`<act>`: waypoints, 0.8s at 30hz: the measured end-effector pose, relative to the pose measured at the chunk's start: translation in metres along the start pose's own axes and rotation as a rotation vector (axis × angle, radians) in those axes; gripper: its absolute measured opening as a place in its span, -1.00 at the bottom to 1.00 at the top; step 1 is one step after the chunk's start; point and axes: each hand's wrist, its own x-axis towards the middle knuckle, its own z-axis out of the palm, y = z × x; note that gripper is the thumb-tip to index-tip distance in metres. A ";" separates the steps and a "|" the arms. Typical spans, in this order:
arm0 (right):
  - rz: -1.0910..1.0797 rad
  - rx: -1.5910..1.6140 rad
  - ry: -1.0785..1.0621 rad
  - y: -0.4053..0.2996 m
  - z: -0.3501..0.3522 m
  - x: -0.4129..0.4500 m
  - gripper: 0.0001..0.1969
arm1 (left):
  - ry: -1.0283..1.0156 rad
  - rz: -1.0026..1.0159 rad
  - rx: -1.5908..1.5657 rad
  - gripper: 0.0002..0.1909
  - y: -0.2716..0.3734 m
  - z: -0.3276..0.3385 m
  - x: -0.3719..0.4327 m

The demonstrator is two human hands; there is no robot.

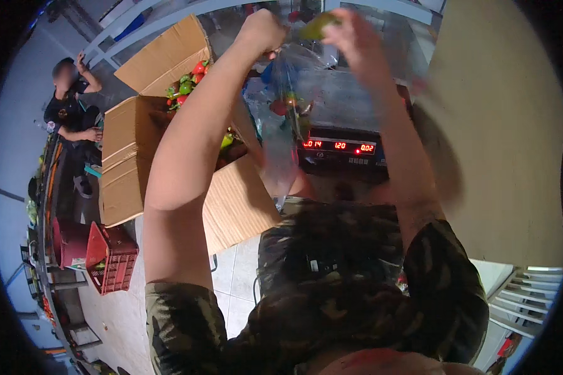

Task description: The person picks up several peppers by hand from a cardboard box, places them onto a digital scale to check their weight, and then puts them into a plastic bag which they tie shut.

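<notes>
My left hand (262, 33) is closed on the top of a clear plastic bag (281, 136), which hangs down in front of me. A few red and orange-green peppers (281, 107) show through its film. Opposite it, at about the same height, my right hand (352, 35) grips a green pepper (320, 26), blurred by motion. Below both hands stands a digital weighing scale (345, 152) with a lit red display and a metal platform (352, 101). The bag hangs in front of the scale's left side; whether it touches the platform I cannot tell.
An open cardboard box (126, 154) of red and green peppers (186, 86) stands on the left, partly behind my left arm. A seated person (70, 105) is beyond it. A red plastic crate (117, 262) sits on the floor. A large tan panel (497, 140) rises at right.
</notes>
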 end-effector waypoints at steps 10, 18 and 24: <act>0.357 -0.643 -0.300 -0.051 0.028 -0.003 -0.66 | -0.061 -0.016 0.582 -0.85 0.016 -0.043 0.001; -0.200 -1.072 -0.226 -0.114 0.027 -0.006 -0.53 | -0.159 0.001 0.068 -0.80 0.087 -0.087 -0.073; 0.230 -0.553 -0.505 -0.193 0.008 0.004 -0.77 | -0.302 0.298 -0.456 -0.47 0.089 -0.109 -0.144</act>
